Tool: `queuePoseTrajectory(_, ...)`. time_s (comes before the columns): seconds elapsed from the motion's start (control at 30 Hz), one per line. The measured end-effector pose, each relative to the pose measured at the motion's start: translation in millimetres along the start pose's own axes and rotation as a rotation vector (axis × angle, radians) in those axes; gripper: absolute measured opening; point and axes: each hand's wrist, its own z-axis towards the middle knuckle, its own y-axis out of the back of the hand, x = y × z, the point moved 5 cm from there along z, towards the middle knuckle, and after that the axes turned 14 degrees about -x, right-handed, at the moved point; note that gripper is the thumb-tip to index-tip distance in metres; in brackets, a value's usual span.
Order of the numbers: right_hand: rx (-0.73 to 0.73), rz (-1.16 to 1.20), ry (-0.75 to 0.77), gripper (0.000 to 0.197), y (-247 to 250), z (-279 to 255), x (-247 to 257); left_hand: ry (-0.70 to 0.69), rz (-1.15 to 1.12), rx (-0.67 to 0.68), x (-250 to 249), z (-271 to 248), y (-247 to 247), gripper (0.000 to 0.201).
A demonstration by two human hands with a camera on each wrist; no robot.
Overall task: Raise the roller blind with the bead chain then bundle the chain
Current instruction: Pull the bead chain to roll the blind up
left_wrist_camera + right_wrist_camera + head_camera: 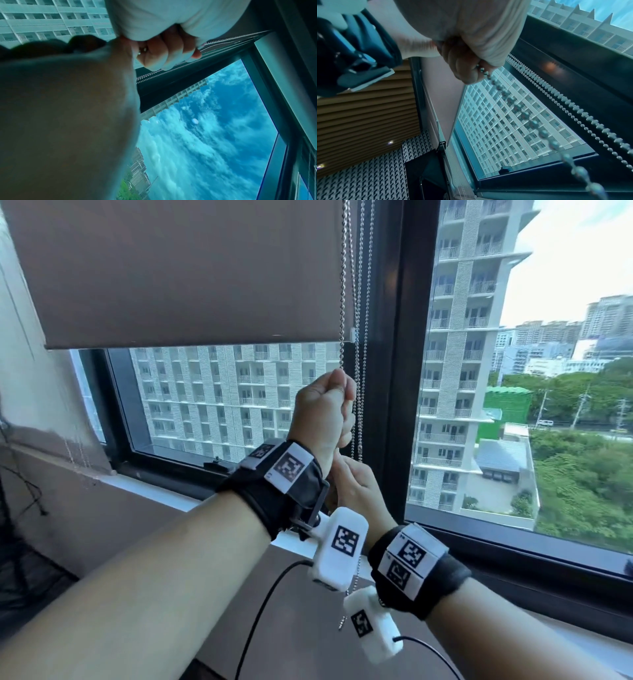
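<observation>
One blind [178,268], two hands [322,409]

Roller blind [191,272] taupe-brown; bead chain [342,302] silver; window frame [399,337] seemingly black.

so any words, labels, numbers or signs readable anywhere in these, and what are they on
No readable words, brands or numbers in any view.
Left wristband tags: black-and-white square marker patterns, no letters.
Right wristband tags: the same kind of pattern; tiny print beside it is too small to read.
White camera housings: marker patterns only.
</observation>
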Motion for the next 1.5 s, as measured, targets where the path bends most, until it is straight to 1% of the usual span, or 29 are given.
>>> queuePoseTrajectory(0.1, 0.070, 0.054, -0.088, 0.046, 1, 4, -1, 0.000, 0.015, 0.000, -2, 0, 3, 0.039)
queuePoseTrajectory(0.13, 0.072, 0.045, -0.100, 0.039, 3, 7, 1, 0.006, 0.013, 0.005, -2, 0, 3, 0.040)
queuePoseTrajectory(0.2, 0.066, 0.010, -0.082, 0.018, 7, 15, 12, 0.016, 0.008, 0.006, -1, 0, 5, 0.040)
queuePoseTrajectory(0.33, 0.046, 0.061, 0.038, 0.033, 9, 36, 49, 0.026, 0.011, -0.012, 4, -2, 8, 0.041)
queuePoseTrajectory(0.43, -0.023, 0.094, 0.109, 0.044, 12, 53, 77, 0.048, 0.039, -0.004, 14, -10, 10, 0.040)
queuePoseTrajectory(0.53, -0.046, 0.112, 0.145, 0.040, 9, 64, 102, 0.062, 0.066, -0.001, 22, -15, 15, 0.039)
queuePoseTrajectory(0.6, -0.018, 0.123, 0.136, 0.039, 2, 68, 118, 0.070, 0.074, 0.005, 26, -19, 18, 0.038)
queuePoseTrajectory(0.7, 0.051, 0.133, 0.073, 0.036, -9, 70, 130, 0.061, 0.106, 0.015, 33, -24, 23, 0.040)
queuePoseTrajectory(0.77, 0.058, 0.158, 0.033, 0.037, -15, 70, 134, 0.046, 0.135, 0.012, 37, -26, 27, 0.041)
queuePoseTrajectory(0.9, -0.023, 0.179, 0.039, 0.040, -21, 71, 136, 0.024, 0.163, 0.023, 44, -31, 28, 0.044)
queuePoseTrajectory(1.03, -0.084, 0.156, 0.062, 0.043, -23, 69, 130, 0.052, 0.119, 0.036, 49, -37, 28, 0.053)
queuePoseTrajectory(1.17, -0.093, 0.128, 0.081, 0.043, -20, 62, 122, 0.012, 0.172, 0.034, 53, -39, 35, 0.047)
queuePoseTrajectory(1.27, -0.096, 0.132, 0.080, 0.043, -15, 57, 111, 0.102, 0.165, 0.091, 58, -40, 39, 0.038)
queuePoseTrajectory(1.33, -0.088, 0.138, 0.076, 0.044, -11, 54, 101, 0.164, 0.096, 0.112, 57, -37, 41, 0.033)
queuePoseTrajectory(1.4, -0.088, 0.123, 0.096, 0.045, -8, 50, 90, 0.174, 0.040, 0.089, 53, -31, 41, 0.035)
queuePoseTrajectory(1.5, -0.110, 0.025, 0.144, 0.047, -2, 43, 74, 0.133, 0.022, 0.012, 40, -21, 39, 0.044)
